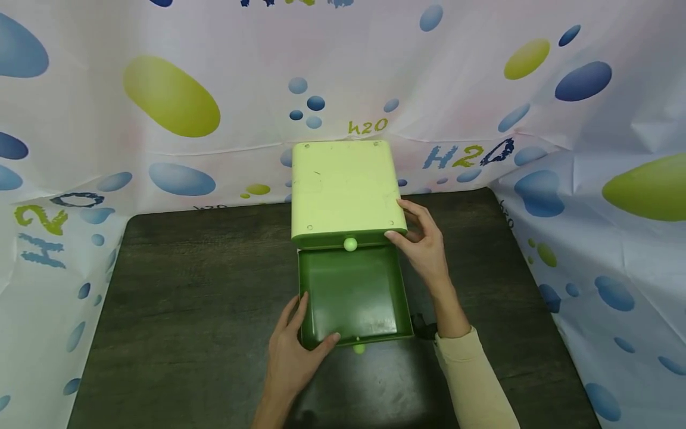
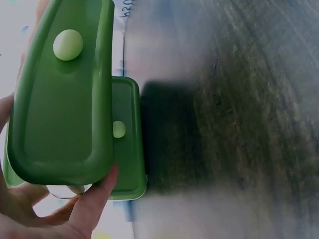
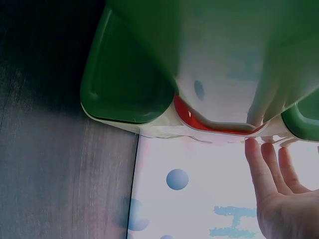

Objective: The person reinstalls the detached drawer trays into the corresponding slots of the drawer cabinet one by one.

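A light-green drawer cabinet [image 1: 345, 187] stands at the back of the table. Its dark-green middle drawer [image 1: 354, 292] is pulled far out toward me and shows a bare inside. My left hand [image 1: 292, 351] grips this drawer at its front left corner, thumb at the front edge, fingers along the side. My right hand [image 1: 426, 241] rests on the cabinet's right side, thumb at the top front corner. In the right wrist view its fingers [image 3: 259, 167] look straight, and a red edge [image 3: 187, 114] shows around the drawer's opening.
A lower drawer [image 3: 124, 74] and an upper drawer [image 3: 306, 117] sit in the cabinet. Dark wood-look tabletop [image 1: 203, 298] extends on both sides. A patterned white sheet [image 1: 241, 71] hangs behind and at both sides. A small dark object [image 1: 423, 328] is beside my right wrist.
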{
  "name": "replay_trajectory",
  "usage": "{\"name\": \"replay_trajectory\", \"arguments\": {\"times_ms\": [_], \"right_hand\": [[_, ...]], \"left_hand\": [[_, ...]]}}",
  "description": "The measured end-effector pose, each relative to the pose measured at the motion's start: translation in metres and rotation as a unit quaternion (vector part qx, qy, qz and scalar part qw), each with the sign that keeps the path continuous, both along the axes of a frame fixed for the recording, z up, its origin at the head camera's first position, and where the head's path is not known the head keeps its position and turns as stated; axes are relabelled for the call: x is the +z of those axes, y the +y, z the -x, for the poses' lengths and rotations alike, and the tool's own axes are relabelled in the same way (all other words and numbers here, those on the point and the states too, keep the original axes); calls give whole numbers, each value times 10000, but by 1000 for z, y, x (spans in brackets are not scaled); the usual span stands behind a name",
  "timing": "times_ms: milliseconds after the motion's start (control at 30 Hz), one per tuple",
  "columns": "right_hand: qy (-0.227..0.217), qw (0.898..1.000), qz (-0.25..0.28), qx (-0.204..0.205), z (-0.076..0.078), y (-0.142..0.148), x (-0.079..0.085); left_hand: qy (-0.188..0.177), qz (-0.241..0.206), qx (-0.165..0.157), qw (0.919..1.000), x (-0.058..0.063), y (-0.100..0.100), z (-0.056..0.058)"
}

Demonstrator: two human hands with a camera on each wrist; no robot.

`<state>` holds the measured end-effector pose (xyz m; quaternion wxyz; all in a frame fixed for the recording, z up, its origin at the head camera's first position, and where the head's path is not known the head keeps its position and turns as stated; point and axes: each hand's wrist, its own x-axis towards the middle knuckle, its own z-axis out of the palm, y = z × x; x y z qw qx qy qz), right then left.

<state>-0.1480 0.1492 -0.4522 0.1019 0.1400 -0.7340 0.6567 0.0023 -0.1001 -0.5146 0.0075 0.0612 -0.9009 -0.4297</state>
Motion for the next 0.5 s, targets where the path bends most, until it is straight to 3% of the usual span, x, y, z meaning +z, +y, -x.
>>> {"name": "replay_trajectory", "arguments": {"times_ms": [333,500], "right_hand": [[-124,9999,-20,-35,-1,0,0],[-166,9999,-38,0,-1,2,2]], "left_hand": [[-254,-62,-422,9988,6,-5,8],[-273,-171,-488,9983,5,-4,15]]}}
